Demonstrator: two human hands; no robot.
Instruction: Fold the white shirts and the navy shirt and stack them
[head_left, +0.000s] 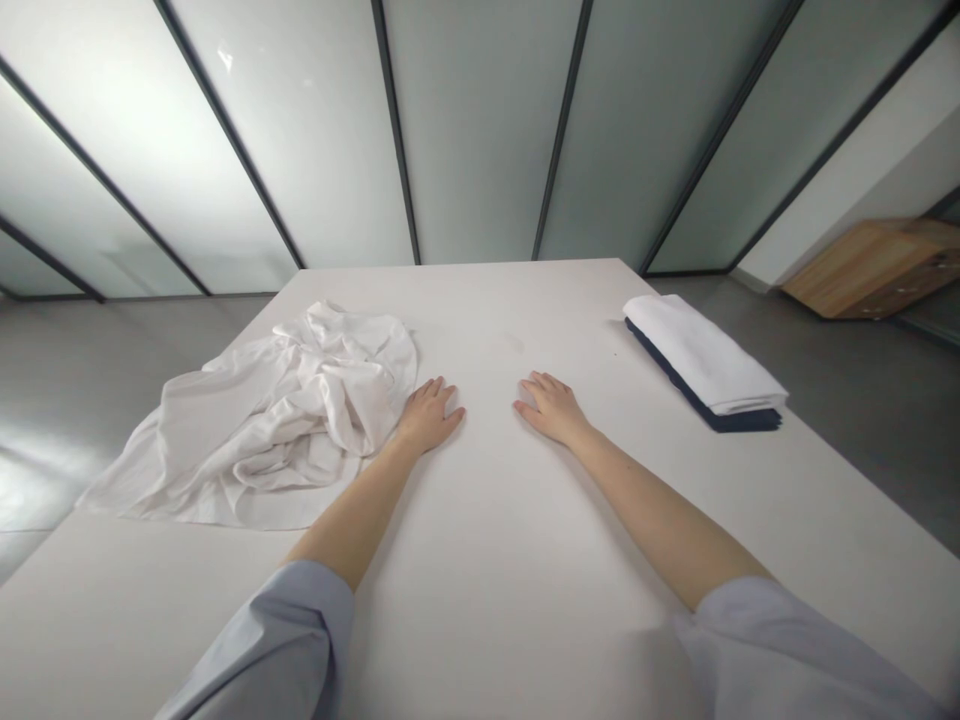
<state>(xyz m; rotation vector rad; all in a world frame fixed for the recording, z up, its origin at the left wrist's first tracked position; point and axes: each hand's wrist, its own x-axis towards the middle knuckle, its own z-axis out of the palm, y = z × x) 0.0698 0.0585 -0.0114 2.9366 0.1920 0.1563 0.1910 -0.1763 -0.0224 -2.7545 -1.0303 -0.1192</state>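
Frosted glass panels (pixel 480 130) set in dark frames (pixel 396 130) stand behind a pale bench (pixel 487 550), which narrows away from the person. On its left side lies a white crumpled cloth (pixel 300 400), heaped in loose folds with its near edge trailing flat; by the look of it, none of the folding or smoothing has been done on this piece. Opposite, near the right edge, a folded white cloth (pixel 705 355) rests on a folded navy cloth (pixel 739 422), both in neat rectangles, so those two seem finished and only the heap is left. The left hand (pixel 431 413) is spread palm down on the bench just beside the heap, its forearm passing over the cloth's near right edge; whether the hand itself touches the fabric is hard to tell. The right hand (pixel 553 405) is likewise spread flat, well apart from the stack, and neither pinches anything. Both arms come out of light blue-grey sleeves (pixel 277 640). Around the bench runs a grey floor (pixel 67 350), shiny at the left, and a wooden cabinet (pixel 862 265) sits beyond the right side, by a white wall (pixel 862 150).
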